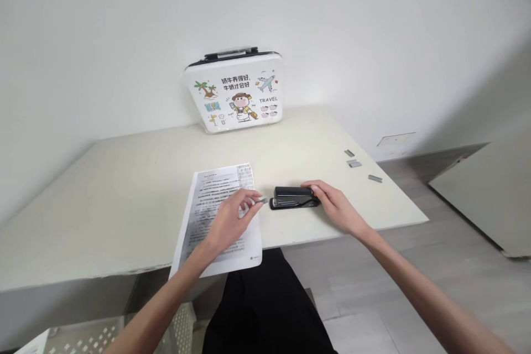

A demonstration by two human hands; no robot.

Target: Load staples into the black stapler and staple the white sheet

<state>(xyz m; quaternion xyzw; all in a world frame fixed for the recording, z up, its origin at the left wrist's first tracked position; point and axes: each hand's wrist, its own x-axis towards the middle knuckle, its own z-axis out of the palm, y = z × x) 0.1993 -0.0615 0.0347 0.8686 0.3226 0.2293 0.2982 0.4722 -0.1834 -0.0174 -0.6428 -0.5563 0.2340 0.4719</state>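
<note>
A black stapler (pixel 293 198) lies on the table with its front end pointing left. My right hand (pixel 332 204) grips its rear end, fingers closed around it. Just left of the stapler's front, my left hand (pixel 234 214) pinches a small grey strip of staples (pixel 263 200) between thumb and fingertips, close to the stapler but apart from it. Beneath my left hand and forearm lies a printed sheet of paper (pixel 194 227), its lower edge hanging over the table's front edge. My hand hides part of the print.
Several staple strips (pixel 354 164) lie near the right edge of the pale table (pixel 124 193). A white case (pixel 240 94) with cartoon pictures leans against the wall at the back. Below the table at lower left is a perforated basket (pixel 182 326).
</note>
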